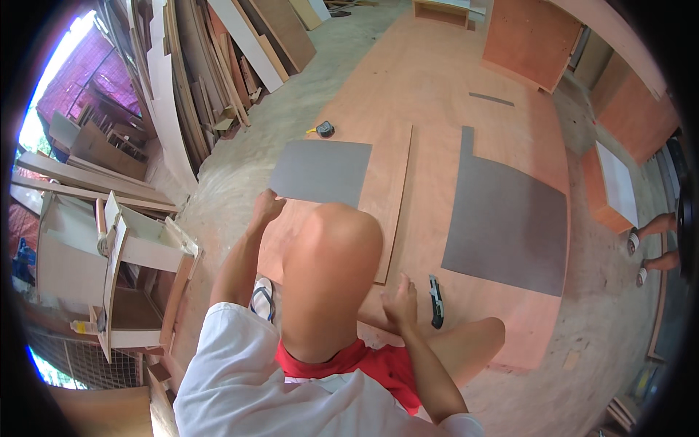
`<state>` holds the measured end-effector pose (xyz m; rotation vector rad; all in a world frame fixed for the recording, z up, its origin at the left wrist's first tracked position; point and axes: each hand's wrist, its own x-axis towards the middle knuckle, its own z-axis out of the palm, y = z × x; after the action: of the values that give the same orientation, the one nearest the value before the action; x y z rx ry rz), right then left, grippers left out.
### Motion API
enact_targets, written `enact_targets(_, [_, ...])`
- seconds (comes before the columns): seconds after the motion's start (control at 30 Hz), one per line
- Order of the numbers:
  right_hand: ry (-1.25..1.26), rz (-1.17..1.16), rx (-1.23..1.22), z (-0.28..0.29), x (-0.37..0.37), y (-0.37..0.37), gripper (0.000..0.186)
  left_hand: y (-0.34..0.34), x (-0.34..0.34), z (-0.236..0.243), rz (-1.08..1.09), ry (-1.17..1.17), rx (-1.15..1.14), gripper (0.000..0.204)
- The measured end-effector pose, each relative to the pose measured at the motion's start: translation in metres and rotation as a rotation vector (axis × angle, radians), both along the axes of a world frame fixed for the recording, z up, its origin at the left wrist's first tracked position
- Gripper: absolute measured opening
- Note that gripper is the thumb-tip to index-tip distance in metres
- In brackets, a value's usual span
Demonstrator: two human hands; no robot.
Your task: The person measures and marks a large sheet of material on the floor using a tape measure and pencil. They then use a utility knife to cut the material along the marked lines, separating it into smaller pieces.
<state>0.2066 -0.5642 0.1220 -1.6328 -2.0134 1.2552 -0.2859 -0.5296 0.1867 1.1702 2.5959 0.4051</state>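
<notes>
My left hand [272,205] is closed at the near-left corner of a grey sheet [320,166] lying on a plywood board [389,211]; what its fingers grip is hidden. My right hand [400,298] is open beside my raised knee, with fingers apart. Just right of it lies a black-and-silver utility knife [437,301]. A larger grey sheet [506,226], with a narrow tab at its upper left, rests to the right on the big plywood panel [429,73]. A yellow-and-black tape measure [325,130] sits beyond the left sheet, and a thin grey strip [491,98] lies farther back.
Leaning boards [196,65] line the upper left, above a white wooden cabinet piece [145,251]. Plywood boxes [524,40] stand at the back and right [610,182]. Another person's legs and sandals [659,266] show at the far right. A sandal [263,298] lies by my knee.
</notes>
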Motion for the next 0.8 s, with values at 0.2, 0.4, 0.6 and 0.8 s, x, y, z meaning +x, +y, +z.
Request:
enact_targets(0.2, [-0.295, -0.015, 0.078, 0.006, -0.087, 0.013, 0.116, 0.009, -0.037, -0.059, 0.117, -0.144, -0.047, 0.071])
enact_targets(0.4, [-0.472, -0.089, -0.017, 0.039, -0.163, 0.052, 0.127, 0.039, -0.113, -0.108, 0.223, -0.236, 0.087, 0.087])
enact_targets(0.6, [-0.471, -0.239, -0.015, -0.009, -0.199, 0.05, 0.129, 0.07, -0.203, -0.159, 0.31, -0.241, 0.134, 0.107])
enact_targets(0.8, [-0.128, -0.409, 0.092, 0.013, -0.136, 0.079, 0.112, 0.105, -0.203, -0.148, 0.254, -0.535, 0.047, 0.08])
